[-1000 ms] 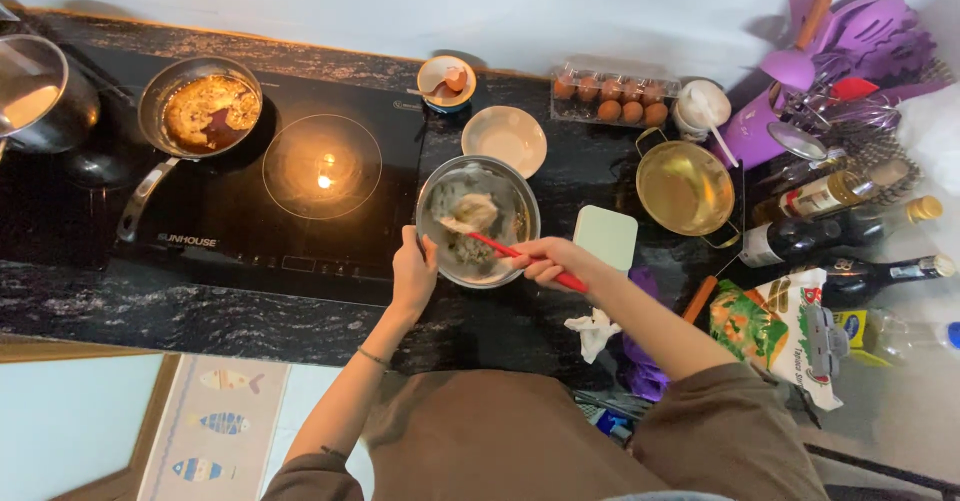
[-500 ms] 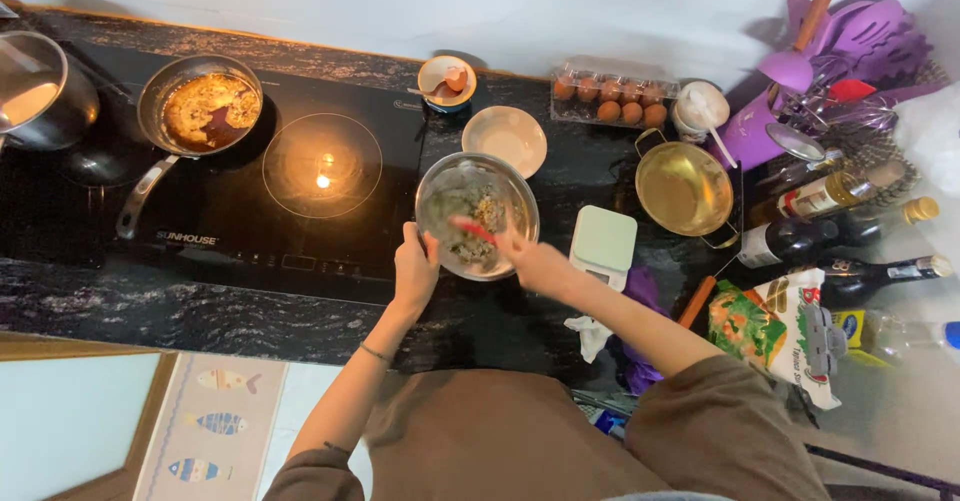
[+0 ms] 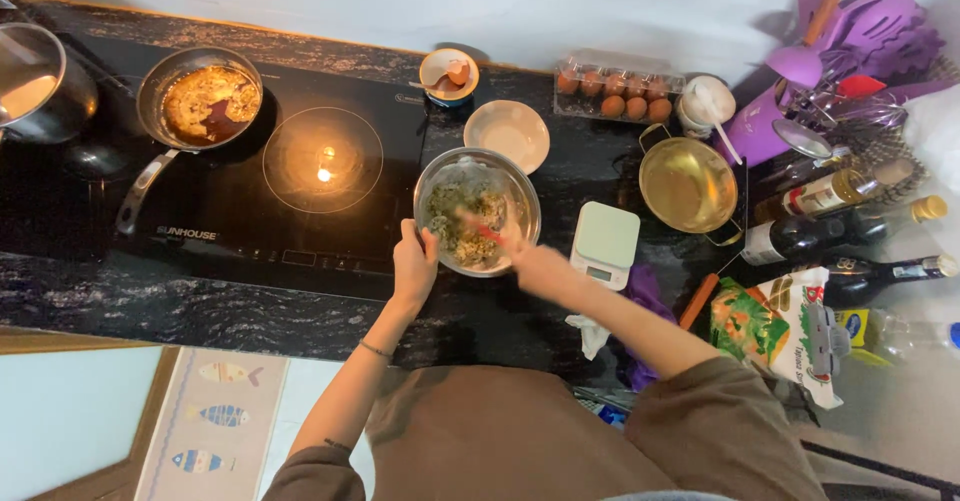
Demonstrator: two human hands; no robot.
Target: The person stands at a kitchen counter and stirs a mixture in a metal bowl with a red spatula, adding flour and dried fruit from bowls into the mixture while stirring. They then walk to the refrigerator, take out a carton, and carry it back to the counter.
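Observation:
A metal mixing bowl (image 3: 478,171) with a lumpy greenish-brown mixture (image 3: 462,229) sits on the dark counter at the right edge of the induction hob. My left hand (image 3: 414,263) grips the bowl's near left rim. My right hand (image 3: 530,259) is over the bowl's right side, blurred, shut on a red-handled utensil (image 3: 488,233) whose tip is down in the mixture.
A frying pan (image 3: 205,101) with browned food and a steel pot (image 3: 32,86) stand on the black hob (image 3: 250,211). Behind the bowl are a white dish (image 3: 507,133), a small bowl with eggshells (image 3: 449,73) and an egg carton (image 3: 615,91). A kitchen scale (image 3: 605,244), brass pan (image 3: 688,184), bottles and utensils crowd the right.
My right hand has moved in from the counter's front towards the bowl, and the red utensil now sits deeper in the mixture. My left hand has stayed on the rim.

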